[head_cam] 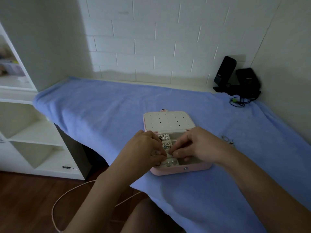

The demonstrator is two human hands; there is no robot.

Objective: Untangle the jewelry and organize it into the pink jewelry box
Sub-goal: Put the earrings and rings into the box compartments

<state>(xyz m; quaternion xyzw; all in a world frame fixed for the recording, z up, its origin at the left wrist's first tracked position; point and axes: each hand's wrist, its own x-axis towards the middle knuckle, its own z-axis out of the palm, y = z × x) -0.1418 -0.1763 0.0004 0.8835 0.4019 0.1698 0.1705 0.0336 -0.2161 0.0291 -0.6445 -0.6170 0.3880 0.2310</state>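
L grip (146,149) & R grip (196,145) pinch jewelry (168,155) in pink box (176,171).

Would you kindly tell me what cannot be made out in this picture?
Head view:
Whatever the left hand and right hand pinch, if anything: hidden between them.
Left compartments of the jewelry box: covered by the left hand.
Metal pieces on the towel: too small, dim.
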